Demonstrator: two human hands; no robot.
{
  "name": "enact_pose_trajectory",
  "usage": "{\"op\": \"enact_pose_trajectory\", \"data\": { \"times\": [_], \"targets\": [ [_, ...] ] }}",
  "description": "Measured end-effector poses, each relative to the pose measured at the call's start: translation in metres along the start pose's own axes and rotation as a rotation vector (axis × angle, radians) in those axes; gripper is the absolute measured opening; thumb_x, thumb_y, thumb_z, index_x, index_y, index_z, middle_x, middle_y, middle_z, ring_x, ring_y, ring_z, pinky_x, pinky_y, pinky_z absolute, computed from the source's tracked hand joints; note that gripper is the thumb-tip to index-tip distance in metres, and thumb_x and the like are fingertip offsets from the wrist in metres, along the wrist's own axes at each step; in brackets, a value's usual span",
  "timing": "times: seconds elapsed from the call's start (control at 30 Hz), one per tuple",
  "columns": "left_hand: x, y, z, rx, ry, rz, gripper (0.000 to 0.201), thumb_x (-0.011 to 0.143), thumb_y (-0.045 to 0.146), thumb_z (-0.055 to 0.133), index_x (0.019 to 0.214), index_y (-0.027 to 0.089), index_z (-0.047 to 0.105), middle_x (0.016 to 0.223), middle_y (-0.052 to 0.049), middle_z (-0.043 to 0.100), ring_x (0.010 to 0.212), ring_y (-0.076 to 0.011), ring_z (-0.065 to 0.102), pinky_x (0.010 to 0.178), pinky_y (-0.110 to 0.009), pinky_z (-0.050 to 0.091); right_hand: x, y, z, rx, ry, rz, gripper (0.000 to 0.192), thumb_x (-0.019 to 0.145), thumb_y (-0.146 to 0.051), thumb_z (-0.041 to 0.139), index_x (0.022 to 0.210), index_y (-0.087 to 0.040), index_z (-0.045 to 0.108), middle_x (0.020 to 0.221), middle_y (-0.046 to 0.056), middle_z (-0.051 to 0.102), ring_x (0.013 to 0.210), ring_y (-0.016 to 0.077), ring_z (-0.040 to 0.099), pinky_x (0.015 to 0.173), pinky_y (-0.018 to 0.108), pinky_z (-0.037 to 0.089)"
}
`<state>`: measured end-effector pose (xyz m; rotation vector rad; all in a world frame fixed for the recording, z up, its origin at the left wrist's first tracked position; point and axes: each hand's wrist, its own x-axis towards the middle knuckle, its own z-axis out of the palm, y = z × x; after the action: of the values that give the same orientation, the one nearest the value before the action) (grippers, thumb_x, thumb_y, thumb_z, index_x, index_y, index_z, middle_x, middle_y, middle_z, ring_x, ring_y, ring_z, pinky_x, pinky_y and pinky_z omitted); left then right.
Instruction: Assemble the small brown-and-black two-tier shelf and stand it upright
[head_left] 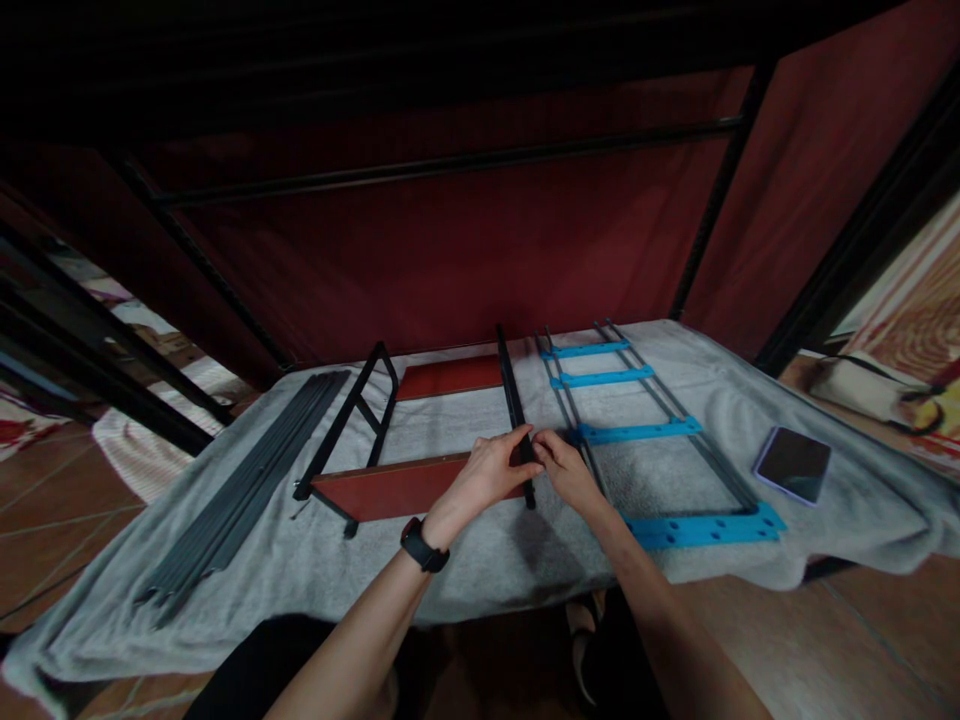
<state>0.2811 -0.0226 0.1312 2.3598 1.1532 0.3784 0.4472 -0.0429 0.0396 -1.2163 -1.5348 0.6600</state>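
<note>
A small rack with black metal side frames and reddish-brown boards lies on a grey blanket. My left hand, with a dark watch on the wrist, curves its thumb and fingers around the near end of the right-hand black bar. On the bar's other side, my right hand has its fingertips pinched together against it. Whatever sits between those fingertips is too small or hidden to make out. The second board spans the rack farther back, and the left side frame stands tilted up.
Several grey tubes lie on the blanket at left. Right of the rack is a frame of grey rods with blue crosspieces. A phone lies at far right. Behind stands a dark red panel with black metal bars.
</note>
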Motion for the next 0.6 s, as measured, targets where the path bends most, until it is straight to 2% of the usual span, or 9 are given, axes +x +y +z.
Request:
{"op": "enact_pose_trajectory", "data": {
  "times": [0.1, 0.2, 0.33, 0.47, 0.53, 0.6],
  "targets": [
    [0.0, -0.001, 0.0, -0.001, 0.004, 0.019, 0.067, 0.083, 0.034, 0.071, 0.145, 0.021, 0.051, 0.136, -0.011, 0.064, 0.124, -0.0282, 0.061, 0.108, -0.041, 0.043, 0.001, -0.001, 0.002, -0.071, 0.016, 0.009, 0.028, 0.098, -0.044, 0.042, 0.083, -0.024, 0.054, 0.073, -0.001, 0.056, 0.072, 0.0169, 0.056, 0.069, 0.029, 0.041],
    [-0.001, -0.004, -0.001, -0.015, -0.004, 0.014, 0.07, 0.08, 0.03, 0.073, 0.145, 0.021, 0.05, 0.133, -0.01, 0.066, 0.123, -0.0284, 0.061, 0.107, -0.041, 0.045, 0.002, -0.003, 0.003, -0.049, 0.018, 0.046, 0.035, 0.098, -0.049, 0.04, 0.077, -0.024, 0.051, 0.065, -0.003, 0.051, 0.064, 0.0157, 0.052, 0.062, 0.028, 0.038],
    [-0.006, -0.011, -0.004, -0.056, 0.037, 0.026, 0.073, 0.08, 0.023, 0.071, 0.149, 0.024, 0.045, 0.134, -0.008, 0.066, 0.123, -0.0249, 0.061, 0.105, -0.036, 0.047, 0.0, -0.003, 0.0, 0.059, 0.002, 0.049, 0.03, 0.097, -0.049, 0.043, 0.088, -0.023, 0.055, 0.073, -0.002, 0.057, 0.07, 0.016, 0.055, 0.067, 0.028, 0.042],
    [-0.01, -0.018, -0.008, 0.025, 0.099, -0.077, 0.049, 0.089, 0.022, 0.06, 0.138, 0.023, 0.057, 0.123, -0.009, 0.071, 0.115, -0.0246, 0.066, 0.102, -0.037, 0.049, -0.001, -0.003, -0.002, 0.081, -0.012, -0.001, 0.022, 0.096, -0.043, 0.047, 0.096, -0.023, 0.056, 0.081, 0.0, 0.059, 0.076, 0.0165, 0.057, 0.071, 0.028, 0.044],
    [-0.01, -0.019, -0.008, 0.083, 0.085, -0.1, 0.037, 0.092, 0.024, 0.056, 0.128, 0.023, 0.065, 0.12, -0.009, 0.073, 0.113, -0.0265, 0.067, 0.1, -0.038, 0.05, -0.001, -0.004, -0.001, 0.035, 0.001, -0.023, 0.021, 0.096, -0.041, 0.045, 0.093, -0.023, 0.055, 0.08, 0.0, 0.059, 0.075, 0.017, 0.056, 0.071, 0.029, 0.043],
    [-0.009, -0.019, -0.005, 0.118, 0.067, -0.085, 0.033, 0.094, 0.026, 0.053, 0.123, 0.025, 0.069, 0.121, -0.007, 0.073, 0.113, -0.0264, 0.067, 0.1, -0.038, 0.049, 0.0, -0.005, 0.001, -0.01, 0.026, -0.036, 0.023, 0.097, -0.041, 0.044, 0.09, -0.023, 0.055, 0.08, 0.001, 0.058, 0.076, 0.0176, 0.055, 0.072, 0.029, 0.042]
  ]
}}
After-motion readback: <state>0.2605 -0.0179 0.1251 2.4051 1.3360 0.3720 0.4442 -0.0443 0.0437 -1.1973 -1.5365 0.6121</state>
